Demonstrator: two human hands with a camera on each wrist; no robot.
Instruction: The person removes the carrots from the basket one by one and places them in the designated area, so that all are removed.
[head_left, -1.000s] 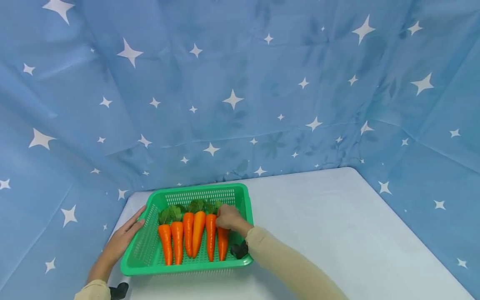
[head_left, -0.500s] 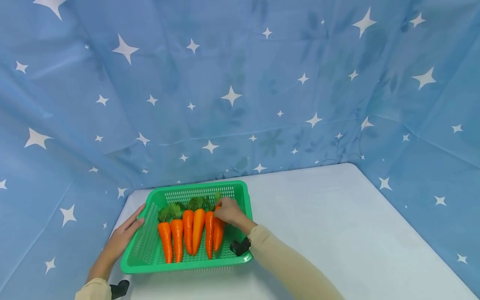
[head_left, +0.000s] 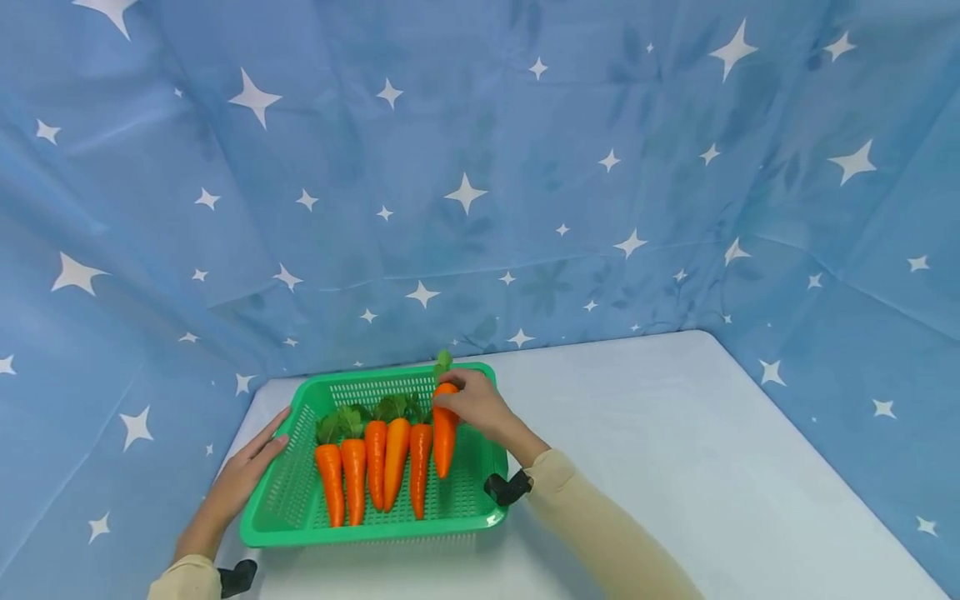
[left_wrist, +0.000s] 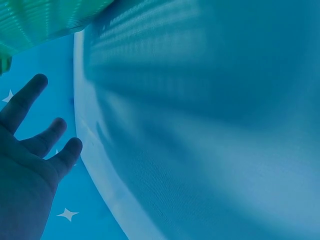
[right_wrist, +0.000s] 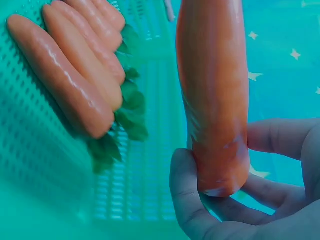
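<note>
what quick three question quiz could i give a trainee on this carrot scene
1. Which hand is gripping the held carrot?
2. How many other carrots lie in the green perforated plastic basket?
3. True or false: the left hand is pinching a carrot too.

Key:
1. The right hand.
2. Five.
3. False; the left hand is at the basket's left side and holds no carrot.

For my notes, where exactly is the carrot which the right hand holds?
In the head view, the held carrot hangs from the right hand over the right part of the green basket, right of five other carrots.
</note>
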